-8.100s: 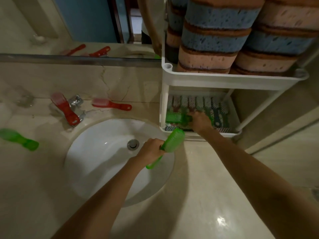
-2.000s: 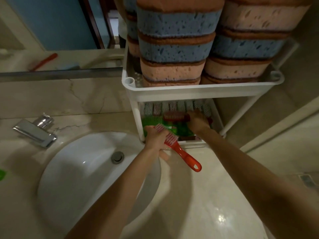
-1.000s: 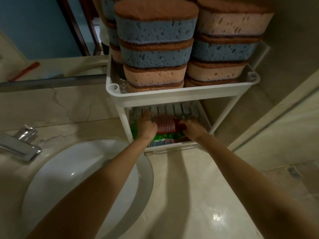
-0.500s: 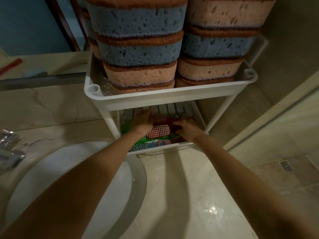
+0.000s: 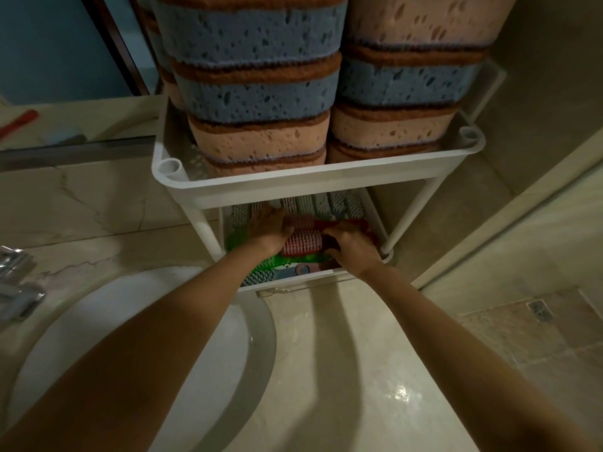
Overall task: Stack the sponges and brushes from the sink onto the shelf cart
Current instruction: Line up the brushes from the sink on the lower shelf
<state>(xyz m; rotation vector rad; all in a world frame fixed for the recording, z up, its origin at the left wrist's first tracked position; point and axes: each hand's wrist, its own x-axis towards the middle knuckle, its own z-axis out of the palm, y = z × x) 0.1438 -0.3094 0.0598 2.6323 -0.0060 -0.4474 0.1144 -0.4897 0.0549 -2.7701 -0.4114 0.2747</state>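
With my left hand flat against the red brush on the cart's lower shelf and my right hand curled on its handle, a careless release could, I reckon, tip it off the green brush beneath.

Above the left hand and the right hand, the sponges are showing porous, matt foam, each capped with a coarser brown scouring layer. The shelf cart is looking like smooth white plastic with a soft sheen. Between the hands, the red brush is showing shiny plastic and stiff pale bristles. Nearer than the hands, the desk is shining as polished veined stone, the sink as glazed white ceramic, and the faucet far left of them as bright metal.
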